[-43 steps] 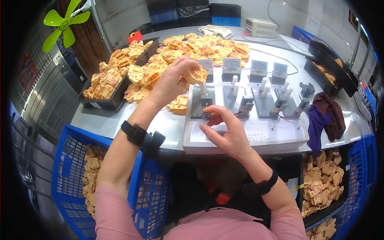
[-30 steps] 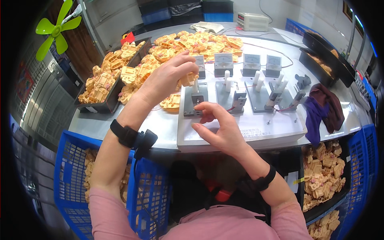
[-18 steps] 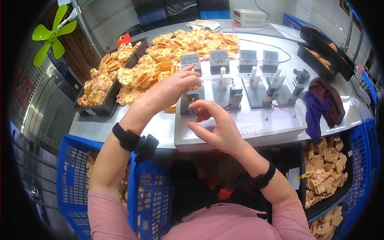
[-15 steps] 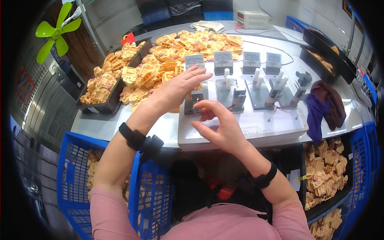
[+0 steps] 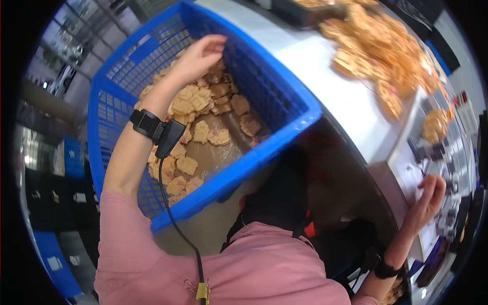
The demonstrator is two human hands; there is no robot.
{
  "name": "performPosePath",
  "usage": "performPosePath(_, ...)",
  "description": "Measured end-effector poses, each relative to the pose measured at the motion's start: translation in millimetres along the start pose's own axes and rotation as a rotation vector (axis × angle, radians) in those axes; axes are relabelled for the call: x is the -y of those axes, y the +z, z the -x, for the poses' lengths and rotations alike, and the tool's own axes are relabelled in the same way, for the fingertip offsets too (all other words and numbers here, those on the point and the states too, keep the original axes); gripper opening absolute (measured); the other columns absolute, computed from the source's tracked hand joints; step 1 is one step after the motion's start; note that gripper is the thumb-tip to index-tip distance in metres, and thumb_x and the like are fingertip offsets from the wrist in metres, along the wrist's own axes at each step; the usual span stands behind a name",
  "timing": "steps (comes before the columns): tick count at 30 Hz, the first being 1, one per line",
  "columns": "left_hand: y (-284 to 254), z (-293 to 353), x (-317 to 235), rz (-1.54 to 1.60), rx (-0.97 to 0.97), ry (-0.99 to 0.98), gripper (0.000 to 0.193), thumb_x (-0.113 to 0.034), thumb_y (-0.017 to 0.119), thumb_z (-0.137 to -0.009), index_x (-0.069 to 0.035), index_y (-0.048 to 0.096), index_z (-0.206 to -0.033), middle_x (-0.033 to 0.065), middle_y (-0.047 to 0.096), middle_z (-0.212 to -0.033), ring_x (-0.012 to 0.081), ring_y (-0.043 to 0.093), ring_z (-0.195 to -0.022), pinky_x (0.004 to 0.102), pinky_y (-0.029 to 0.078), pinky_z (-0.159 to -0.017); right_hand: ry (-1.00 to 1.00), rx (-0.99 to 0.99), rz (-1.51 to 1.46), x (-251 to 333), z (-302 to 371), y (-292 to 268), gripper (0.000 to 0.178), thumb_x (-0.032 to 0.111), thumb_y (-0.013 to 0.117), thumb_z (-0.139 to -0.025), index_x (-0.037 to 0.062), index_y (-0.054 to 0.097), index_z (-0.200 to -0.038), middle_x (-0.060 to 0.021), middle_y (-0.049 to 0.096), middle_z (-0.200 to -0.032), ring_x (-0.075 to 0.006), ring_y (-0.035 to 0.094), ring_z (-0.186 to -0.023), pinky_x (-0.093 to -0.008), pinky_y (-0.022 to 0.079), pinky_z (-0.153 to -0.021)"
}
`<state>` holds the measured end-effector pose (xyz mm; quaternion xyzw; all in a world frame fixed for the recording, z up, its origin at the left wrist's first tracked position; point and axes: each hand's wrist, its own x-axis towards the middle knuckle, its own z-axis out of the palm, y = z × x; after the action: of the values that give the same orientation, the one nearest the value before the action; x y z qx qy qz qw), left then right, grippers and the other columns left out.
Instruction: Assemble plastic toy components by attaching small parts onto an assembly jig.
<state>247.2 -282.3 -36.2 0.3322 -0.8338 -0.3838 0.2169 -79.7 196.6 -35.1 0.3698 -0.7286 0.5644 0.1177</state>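
My left hand (image 5: 201,57) is over the blue plastic basket (image 5: 300,109) on the left, its fingers bent and slightly apart. I see nothing held in it. Beneath and around it in the basket lie flat tan plastic pieces (image 5: 189,100), piled at the far left and scattered on the brown bottom. At the far right my right hand (image 5: 429,202) hovers by the white-topped test fixture (image 5: 404,168), thumb and fingers apart, with nothing visible between them. One tan plastic part (image 5: 434,127) sits at the near end of the fixture, blurred.
Heaped tan parts (image 5: 381,51) cover part of the white table (image 5: 310,56) at the upper right. A dark tray (image 5: 297,14) stands at the table's far edge. A black cable (image 5: 175,223) hangs from my left wrist strap. Dark and blue bins (image 5: 56,203) stand at the left.
My view has turned left toward the basket. My left hand has left the fixture and moved over the basket. The right hand stays near the fixture, now at the right of the view.
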Motion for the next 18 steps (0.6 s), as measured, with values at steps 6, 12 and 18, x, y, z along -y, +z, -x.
performPosePath(6,18,49,183,-0.34,0.203,-0.467,0.052,-0.022,0.07,-0.088,-0.002,0.058,-0.134,0.0176,0.067,-0.123,0.0299,0.065,-0.114,0.0377,0.053,-0.094,-0.057,0.077,0.212,3,-1,-7,0.023,0.017,0.046,-0.107,0.0032,0.055,-0.091,-0.0004,0.045,-0.079,-0.0093,0.04,-0.07,-0.0242,0.035,-0.068)
performPosePath(12,138,49,221,-0.1,0.365,-0.587,0.058,-0.036,0.074,-0.086,0.0,0.061,-0.13,0.0222,0.065,-0.129,0.0311,0.065,-0.115,0.0367,0.051,-0.095,-0.035,0.079,0.277,4,-2,-12,0.028,0.021,0.043,-0.109,0.004,0.054,-0.09,-0.0003,0.043,-0.078,-0.0091,0.038,-0.069,-0.0241,0.031,-0.063)
performPosePath(18,284,45,251,0.238,-0.215,-0.911,0.048,-0.02,0.068,-0.092,0.001,0.056,-0.134,0.0197,0.07,-0.113,0.0327,0.067,-0.105,0.0383,0.055,-0.083,-0.045,0.15,0.259,7,-2,-8,0.033,0.03,0.044,-0.109,0.0047,0.053,-0.09,-0.0007,0.044,-0.079,-0.0092,0.037,-0.066,-0.0249,0.029,-0.06)
